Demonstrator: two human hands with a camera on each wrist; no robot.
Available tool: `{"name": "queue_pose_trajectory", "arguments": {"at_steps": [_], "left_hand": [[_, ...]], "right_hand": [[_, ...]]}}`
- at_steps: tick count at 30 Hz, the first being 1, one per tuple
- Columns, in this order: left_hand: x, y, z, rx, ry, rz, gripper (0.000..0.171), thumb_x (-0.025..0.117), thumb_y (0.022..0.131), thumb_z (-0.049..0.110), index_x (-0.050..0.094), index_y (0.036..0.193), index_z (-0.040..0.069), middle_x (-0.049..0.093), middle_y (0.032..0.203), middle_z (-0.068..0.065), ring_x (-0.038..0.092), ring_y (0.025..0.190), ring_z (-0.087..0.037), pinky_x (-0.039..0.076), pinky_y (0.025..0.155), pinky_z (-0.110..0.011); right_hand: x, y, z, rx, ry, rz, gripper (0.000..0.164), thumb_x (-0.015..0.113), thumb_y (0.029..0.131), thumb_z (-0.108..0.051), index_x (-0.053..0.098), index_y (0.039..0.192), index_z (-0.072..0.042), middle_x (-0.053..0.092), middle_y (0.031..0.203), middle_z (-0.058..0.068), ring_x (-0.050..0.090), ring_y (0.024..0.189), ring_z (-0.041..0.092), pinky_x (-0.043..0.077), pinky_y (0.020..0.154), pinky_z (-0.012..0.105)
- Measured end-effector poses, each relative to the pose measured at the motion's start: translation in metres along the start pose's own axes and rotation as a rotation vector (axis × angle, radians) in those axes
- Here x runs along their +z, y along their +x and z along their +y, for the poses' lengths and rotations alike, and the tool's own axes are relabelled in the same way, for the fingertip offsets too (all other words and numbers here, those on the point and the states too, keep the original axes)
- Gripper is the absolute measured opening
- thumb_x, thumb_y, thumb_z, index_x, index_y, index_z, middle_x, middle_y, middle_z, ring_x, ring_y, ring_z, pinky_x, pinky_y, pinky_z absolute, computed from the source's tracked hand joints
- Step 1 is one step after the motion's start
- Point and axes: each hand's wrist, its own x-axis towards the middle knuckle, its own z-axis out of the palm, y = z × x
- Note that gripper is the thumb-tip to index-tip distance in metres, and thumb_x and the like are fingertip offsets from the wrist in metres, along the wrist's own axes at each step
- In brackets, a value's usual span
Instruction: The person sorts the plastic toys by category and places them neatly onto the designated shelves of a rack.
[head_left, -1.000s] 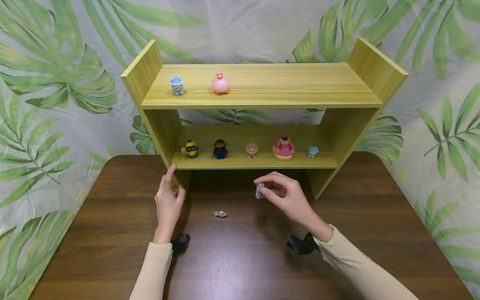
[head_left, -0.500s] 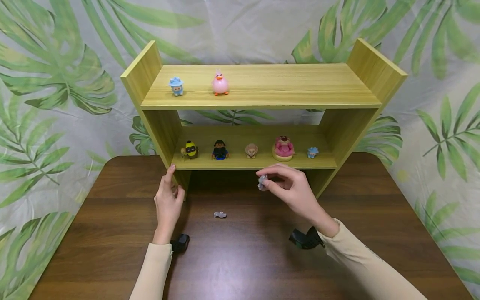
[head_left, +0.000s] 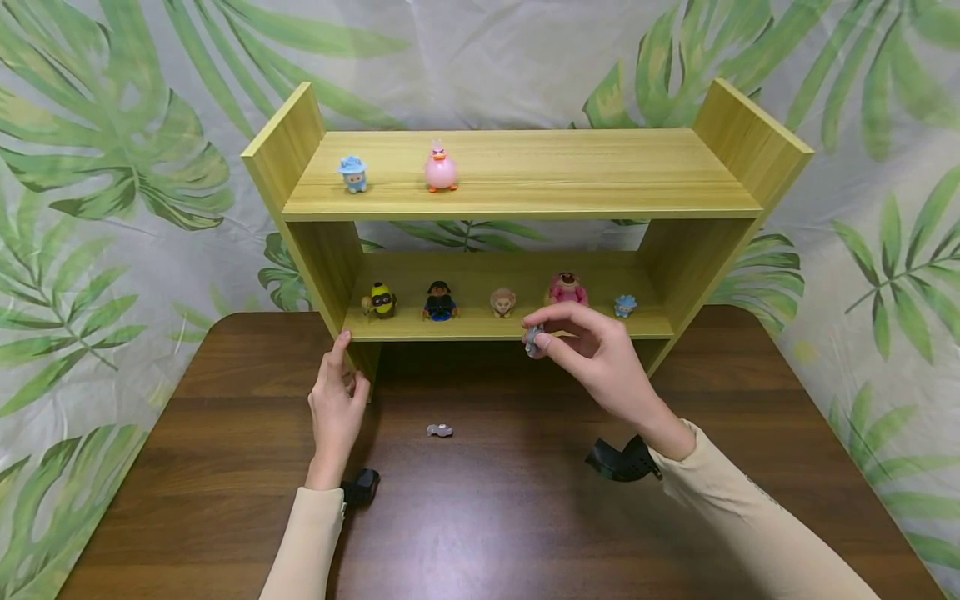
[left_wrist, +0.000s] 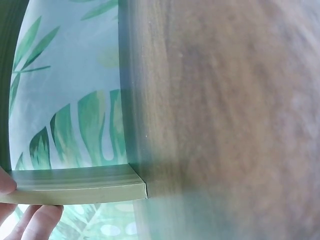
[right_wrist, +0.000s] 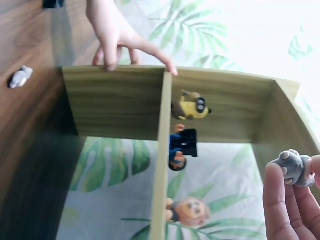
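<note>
My right hand [head_left: 603,362] pinches a small grey animal figurine [right_wrist: 295,167] between thumb and fingers, in front of the middle board's edge. In the head view it overlaps the pink bear figurine [head_left: 567,287]. At the shelf's lower left, my left hand [head_left: 335,417] grips the side panel [left_wrist: 80,192], thumb on one face and fingers on the other; its index fingertip touches the middle board's left end. A second grey figurine [head_left: 440,430] lies on the brown table [head_left: 465,525], below the wooden shelf [head_left: 517,215].
Along the middle board stand a yellow-and-black figurine [head_left: 382,300], a dark-haired figurine [head_left: 439,302], a lion-like figurine [head_left: 502,302] and a small blue figurine [head_left: 625,306]. A blue-hatted figurine [head_left: 352,174] and a pink duck figurine [head_left: 441,169] stand on top. A leaf-patterned cloth [head_left: 480,67] hangs behind.
My right hand has lifted the grey figurine up and slightly right, from below the middle board to about its front edge. My left hand has stayed at the side panel.
</note>
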Motion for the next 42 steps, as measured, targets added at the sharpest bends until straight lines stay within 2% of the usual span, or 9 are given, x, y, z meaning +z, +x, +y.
{"name": "queue_pose_trajectory", "arguments": {"at_steps": [10,14,18,33,42], "left_hand": [[0.001,0.000,-0.001,-0.001,0.008,0.001,0.079,0.055,0.081,-0.015,0.034,0.143,0.029,0.050,0.090,-0.016,0.045,0.063,-0.021,0.054,0.053,-0.041],[0.000,0.000,0.000,-0.001,0.007,-0.001,0.078,0.054,0.081,-0.015,0.034,0.143,0.029,0.050,0.090,-0.016,0.044,0.063,-0.020,0.053,0.053,-0.041],[0.000,0.000,0.000,0.002,0.004,0.004,0.079,0.055,0.081,-0.015,0.034,0.143,0.029,0.050,0.090,-0.016,0.045,0.063,-0.020,0.054,0.054,-0.042],[0.001,0.000,0.000,0.003,0.002,0.003,0.079,0.055,0.081,-0.015,0.034,0.143,0.029,0.051,0.091,-0.017,0.044,0.062,-0.020,0.053,0.053,-0.041],[0.001,0.000,0.000,0.011,0.010,0.016,0.078,0.054,0.080,-0.014,0.035,0.143,0.028,0.050,0.089,-0.017,0.046,0.061,-0.021,0.050,0.051,-0.041]], "right_hand": [[-0.004,0.009,-0.015,-0.032,0.000,-0.003,0.025,0.058,0.087,0.014,0.062,0.110,0.008,0.059,0.104,0.023,0.061,0.089,0.025,0.054,0.080,0.034],[-0.005,0.014,-0.020,-0.062,-0.038,0.000,0.024,0.059,0.087,0.012,0.062,0.110,0.009,0.061,0.101,0.018,0.060,0.087,0.024,0.054,0.078,0.031],[-0.006,0.019,-0.026,-0.094,-0.068,0.001,0.023,0.060,0.087,0.010,0.061,0.110,0.010,0.062,0.101,0.019,0.059,0.086,0.024,0.054,0.076,0.030],[-0.008,0.034,-0.041,-0.163,-0.066,0.019,0.025,0.061,0.085,0.014,0.061,0.109,0.011,0.062,0.100,0.015,0.058,0.087,0.024,0.054,0.076,0.028],[-0.011,0.041,-0.050,-0.157,-0.009,0.030,0.026,0.060,0.085,0.014,0.060,0.110,0.010,0.061,0.097,0.019,0.056,0.074,0.025,0.051,0.062,0.026]]}}
